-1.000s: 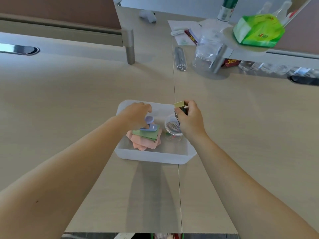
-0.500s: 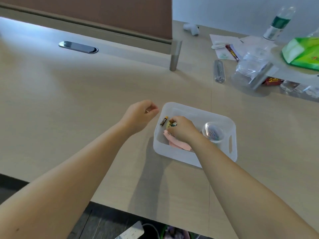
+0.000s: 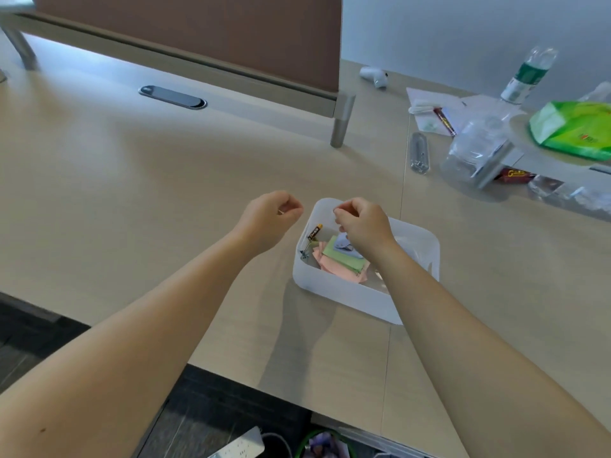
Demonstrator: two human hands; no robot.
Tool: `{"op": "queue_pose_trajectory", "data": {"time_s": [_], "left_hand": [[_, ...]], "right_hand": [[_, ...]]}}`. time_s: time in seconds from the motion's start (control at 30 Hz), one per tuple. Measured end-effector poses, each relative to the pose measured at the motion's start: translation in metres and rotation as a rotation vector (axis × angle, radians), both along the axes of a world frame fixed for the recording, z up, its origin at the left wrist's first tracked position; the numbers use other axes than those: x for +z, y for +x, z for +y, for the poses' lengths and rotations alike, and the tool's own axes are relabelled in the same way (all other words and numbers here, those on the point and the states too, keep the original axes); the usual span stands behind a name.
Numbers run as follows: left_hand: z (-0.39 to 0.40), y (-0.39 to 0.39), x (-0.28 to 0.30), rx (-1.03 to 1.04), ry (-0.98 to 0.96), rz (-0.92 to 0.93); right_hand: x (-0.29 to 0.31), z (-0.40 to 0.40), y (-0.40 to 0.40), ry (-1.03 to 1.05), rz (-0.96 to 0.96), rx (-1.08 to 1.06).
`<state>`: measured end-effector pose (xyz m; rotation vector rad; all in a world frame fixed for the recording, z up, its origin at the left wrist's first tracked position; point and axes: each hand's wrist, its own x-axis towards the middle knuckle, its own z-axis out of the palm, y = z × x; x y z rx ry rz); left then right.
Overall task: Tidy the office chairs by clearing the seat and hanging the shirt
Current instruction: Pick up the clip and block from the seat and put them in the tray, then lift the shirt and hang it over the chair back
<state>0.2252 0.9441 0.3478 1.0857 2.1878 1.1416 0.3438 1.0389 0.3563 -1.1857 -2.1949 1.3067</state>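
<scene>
The chairs and the shirt that the task names are out of the head view; what the hands are busy at is a white plastic tray (image 3: 347,294) standing on the worktop (image 3: 132,180) near its front edge, just left of the seam between two panels. Inside the tray lie pink paper notes (image 3: 334,271) with green notes (image 3: 340,257) on top, a small pale blue item (image 3: 344,243) on those, a small battery (image 3: 314,231) leaning at the tray's left wall and a metal clip (image 3: 305,253) below it.

The right hand (image 3: 363,226) hovers over the tray's far left part, fingers curled with thumb and forefinger pinched together; whether it holds anything cannot be told. The left hand (image 3: 267,219) hangs above the bare worktop just left of the tray, loosely curled into a near fist, with nothing visibly held.

Toward the far right corner of the worktop lie a clear plastic bag (image 3: 476,153), a green packet (image 3: 575,130), a water bottle (image 3: 525,77) with a green label, some papers (image 3: 433,104), a slim clear case (image 3: 419,157) and a white earbud case (image 3: 373,77). A brown divider panel (image 3: 198,34) runs along the far edge, with a dark oval cable port (image 3: 172,97) in front of it. A white power strip (image 3: 241,446) lies on the dark floor below the front edge.
</scene>
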Motion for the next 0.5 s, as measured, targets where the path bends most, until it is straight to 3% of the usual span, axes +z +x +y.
{"op": "queue_pose_trajectory", "data": {"time_s": [0.23,0.5], "left_hand": [[-0.047,0.039,0.024,0.160,0.102,-0.027],[-0.180,0.100,0.045,0.379,0.079,0.051]], "right_hand": [[0.032,-0.036,0.033,-0.027,0.154,0.107],[0.044,-0.138,0.061,-0.097,0.185,0.398]]}}
